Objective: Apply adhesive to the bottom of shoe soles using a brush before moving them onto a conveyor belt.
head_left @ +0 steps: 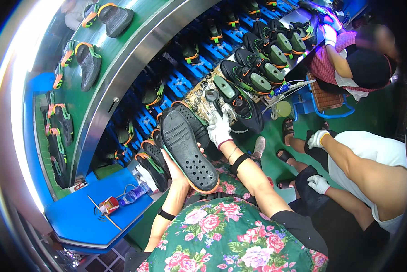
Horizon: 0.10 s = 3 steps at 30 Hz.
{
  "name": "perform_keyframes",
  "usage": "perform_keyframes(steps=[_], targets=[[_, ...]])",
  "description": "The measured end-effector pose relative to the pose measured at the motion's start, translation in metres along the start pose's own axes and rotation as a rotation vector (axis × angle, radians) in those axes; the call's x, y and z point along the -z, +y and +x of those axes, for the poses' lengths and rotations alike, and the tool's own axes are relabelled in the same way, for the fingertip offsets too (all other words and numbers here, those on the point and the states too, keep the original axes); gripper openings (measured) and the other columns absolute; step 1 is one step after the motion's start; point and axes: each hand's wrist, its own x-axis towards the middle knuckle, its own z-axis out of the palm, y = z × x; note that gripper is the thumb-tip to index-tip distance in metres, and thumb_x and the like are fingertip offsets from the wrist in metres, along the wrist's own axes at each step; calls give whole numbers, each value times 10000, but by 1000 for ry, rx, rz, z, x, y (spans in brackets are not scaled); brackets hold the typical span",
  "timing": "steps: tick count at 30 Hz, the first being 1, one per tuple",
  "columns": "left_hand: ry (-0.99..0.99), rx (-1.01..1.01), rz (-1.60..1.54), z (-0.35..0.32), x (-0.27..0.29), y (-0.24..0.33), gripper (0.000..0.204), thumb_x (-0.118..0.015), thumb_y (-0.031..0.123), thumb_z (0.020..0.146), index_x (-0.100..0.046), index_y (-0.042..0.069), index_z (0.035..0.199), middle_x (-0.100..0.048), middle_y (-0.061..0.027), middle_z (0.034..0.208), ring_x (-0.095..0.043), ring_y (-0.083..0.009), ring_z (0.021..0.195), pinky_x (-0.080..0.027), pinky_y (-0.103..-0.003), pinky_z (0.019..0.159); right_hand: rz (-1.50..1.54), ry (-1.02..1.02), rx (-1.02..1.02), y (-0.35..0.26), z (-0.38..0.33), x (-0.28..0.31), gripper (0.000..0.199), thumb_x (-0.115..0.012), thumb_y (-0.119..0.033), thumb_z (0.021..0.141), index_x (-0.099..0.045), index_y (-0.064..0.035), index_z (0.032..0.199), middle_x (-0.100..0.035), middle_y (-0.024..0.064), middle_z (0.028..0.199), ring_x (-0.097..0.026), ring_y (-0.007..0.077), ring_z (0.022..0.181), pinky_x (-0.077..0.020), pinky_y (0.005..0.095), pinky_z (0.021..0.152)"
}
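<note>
Black rubber sole [187, 147] gripped from below by left hand [178, 174] | gloved right hand [219, 129] closed on its far edge | step judged: inspection | next: sole turned, grip kept.

A curved green conveyor belt [122, 50] carries dark soles [89, 63] at far left, a plastic water bottle [134, 194] lies on the near blue shelf [83, 222], and finished black shoes [253, 63] line the far right

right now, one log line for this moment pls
left hand: bare, under black shoe sole, tread up | right hand: white glove, at sole's far end | stacked soles beside left hand | shoes on lasts ahead
</note>
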Motion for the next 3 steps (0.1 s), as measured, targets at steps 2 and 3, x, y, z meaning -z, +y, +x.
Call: perform_keyframes(steps=[2,3], targets=[[-23,-9,20,0,1,1,1045,-241,887,837,-481,39,1397,-649,-200,1138,-657,-337,940,-549,-474,858,2,17,8,3,7,3,649,-368,-581,998,-413,-103,1435,-608,113,1095,-541,136,655,-403,202,469],[-22,-9,20,0,1,1,1045,-241,887,837,-481,39,1397,-649,-200,1138,-657,-337,940,-549,-474,858,-27,33,41,6,14,7,768,-424,-661,959,-385,-79,1459,-596,141,1145,-520,127,618,-401,195,460]])
